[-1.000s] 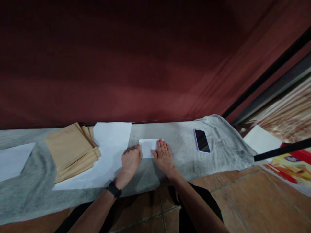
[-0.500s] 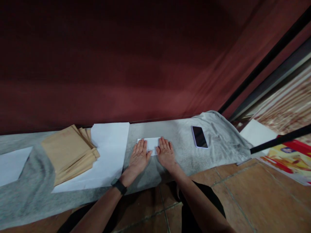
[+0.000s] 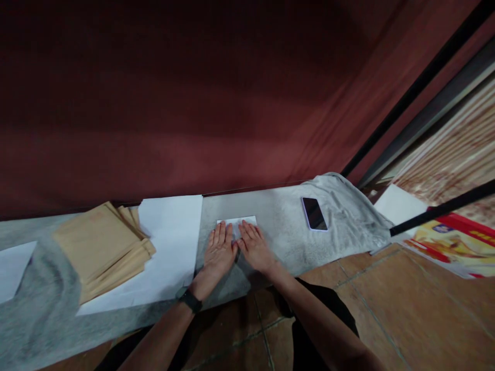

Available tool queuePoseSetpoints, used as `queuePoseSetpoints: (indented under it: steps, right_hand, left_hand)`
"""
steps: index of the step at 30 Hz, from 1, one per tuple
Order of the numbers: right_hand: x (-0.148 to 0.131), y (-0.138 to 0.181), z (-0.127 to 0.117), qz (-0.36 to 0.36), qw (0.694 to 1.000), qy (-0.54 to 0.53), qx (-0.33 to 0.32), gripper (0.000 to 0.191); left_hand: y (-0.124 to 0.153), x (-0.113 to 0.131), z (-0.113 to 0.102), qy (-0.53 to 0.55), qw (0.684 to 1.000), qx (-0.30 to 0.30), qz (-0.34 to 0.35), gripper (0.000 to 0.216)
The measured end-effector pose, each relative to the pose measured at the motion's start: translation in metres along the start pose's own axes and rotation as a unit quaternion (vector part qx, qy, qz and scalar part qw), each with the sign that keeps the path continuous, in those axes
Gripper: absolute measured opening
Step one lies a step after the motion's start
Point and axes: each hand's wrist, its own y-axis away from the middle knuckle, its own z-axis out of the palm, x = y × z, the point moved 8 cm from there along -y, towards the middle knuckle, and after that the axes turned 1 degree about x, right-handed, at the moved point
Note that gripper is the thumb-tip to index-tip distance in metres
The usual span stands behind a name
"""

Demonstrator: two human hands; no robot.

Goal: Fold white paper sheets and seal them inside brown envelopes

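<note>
A small folded white paper [image 3: 236,221] lies on the grey cloth [image 3: 286,232] in front of me. My left hand [image 3: 218,250] rests flat on its left part, fingers stretched out, a dark watch on the wrist. My right hand [image 3: 253,247] lies flat beside it on the paper's right part, fingers straight and together. The two hands touch side by side and cover most of the paper; only its far edge shows.
A stack of brown envelopes [image 3: 102,247] sits on large white sheets [image 3: 170,242] to the left. A dark phone [image 3: 314,213] lies on the cloth to the right. A red curtain hangs behind; tiled floor [image 3: 386,309] and a colourful printed sheet [image 3: 452,242] are at the right.
My left hand went from curled at the paper's left edge to flat on it. My right hand slid left, so both hands now meet over the paper. The view shifted slightly.
</note>
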Motion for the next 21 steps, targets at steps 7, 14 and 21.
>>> queuePoseSetpoints:
  steps: [7,14,21]
  right_hand:
    - [0.008,0.003,0.001,0.008,0.999,0.029,0.031,0.056]
    - [0.035,-0.003,0.002,0.047,0.997,0.048,0.034,0.058]
    - [0.052,-0.012,-0.006,0.076,0.996,0.041,-0.004,0.055]
  left_hand:
    - [0.002,-0.004,-0.002,0.013,1.000,-0.001,0.000,0.065]
    - [0.007,-0.010,-0.004,-0.002,1.000,0.024,-0.020,0.072]
    - [0.008,-0.004,-0.016,0.003,1.000,0.003,0.000,0.063]
